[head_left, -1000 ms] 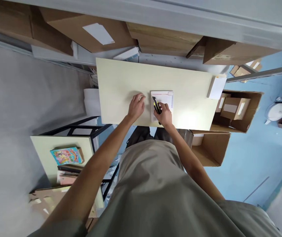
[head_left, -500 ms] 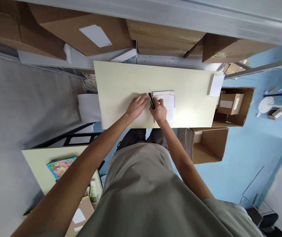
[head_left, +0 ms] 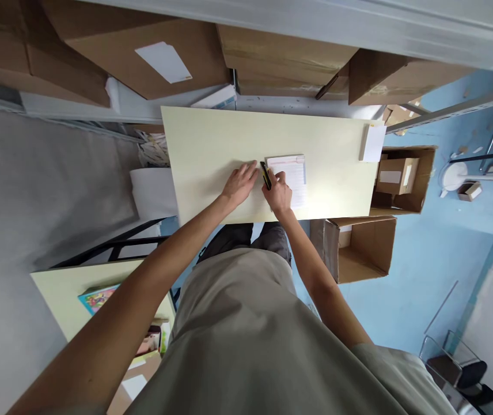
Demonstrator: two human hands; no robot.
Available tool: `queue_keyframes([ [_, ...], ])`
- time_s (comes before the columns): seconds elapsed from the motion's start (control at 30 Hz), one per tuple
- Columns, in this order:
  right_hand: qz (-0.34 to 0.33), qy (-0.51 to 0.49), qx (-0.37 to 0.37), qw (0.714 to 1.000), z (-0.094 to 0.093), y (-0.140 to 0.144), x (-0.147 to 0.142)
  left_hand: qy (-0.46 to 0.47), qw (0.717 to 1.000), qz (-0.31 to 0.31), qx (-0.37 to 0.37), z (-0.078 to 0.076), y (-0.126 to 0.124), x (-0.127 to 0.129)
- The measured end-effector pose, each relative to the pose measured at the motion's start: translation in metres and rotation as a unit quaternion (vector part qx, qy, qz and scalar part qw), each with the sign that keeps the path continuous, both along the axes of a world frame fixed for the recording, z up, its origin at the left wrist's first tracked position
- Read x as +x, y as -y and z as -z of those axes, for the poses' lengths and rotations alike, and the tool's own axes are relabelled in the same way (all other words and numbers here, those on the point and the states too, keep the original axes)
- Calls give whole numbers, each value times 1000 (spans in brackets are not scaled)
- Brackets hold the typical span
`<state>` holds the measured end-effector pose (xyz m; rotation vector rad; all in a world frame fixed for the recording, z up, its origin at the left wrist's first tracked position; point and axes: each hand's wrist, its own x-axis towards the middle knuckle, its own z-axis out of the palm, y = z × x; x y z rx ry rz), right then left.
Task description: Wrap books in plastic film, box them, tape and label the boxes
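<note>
Gripping a utility knife (head_left: 265, 174), right hand (head_left: 279, 195) beside notepad (head_left: 292, 178).

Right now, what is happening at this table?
A person stands at a pale table. The right hand holds a black and yellow utility knife at the left edge of a white printed sheet. The left hand lies flat on the table just beside the knife. Cardboard boxes stand around.

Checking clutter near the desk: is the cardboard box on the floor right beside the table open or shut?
Open. The cardboard box has its flaps spread, showing a bare brown inside, beside the table.
</note>
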<state>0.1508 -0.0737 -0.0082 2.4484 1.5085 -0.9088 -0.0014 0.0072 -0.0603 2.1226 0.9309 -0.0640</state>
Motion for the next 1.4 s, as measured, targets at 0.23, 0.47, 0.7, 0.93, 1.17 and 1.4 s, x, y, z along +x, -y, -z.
queue_keyframes([
  [0.23, -12, 3, -4, 1000, -7, 15, -2, 10, 1000, -11, -6, -2, 0, 2],
  [0.47, -54, 18, -63, 996, -24, 43, -8, 12, 1000, -9, -3, -4, 1, 3],
  [0.7, -98, 9, -121, 988, -44, 84, -10, 21, 999, -31, -12, -2, 7, 5],
  [0.93, -162, -32, -169, 972, -64, 130, -2, 2, 999, -41, -7, -6, 15, 9],
  [1.17, -110, -10, -94, 989, -101, 145, 50, -81, 996, -32, 12, -20, 17, 21],
  [1.4, -38, 39, 127, 990, -156, 84, 145, -125, 992, 21, -26, -82, -11, 75],
])
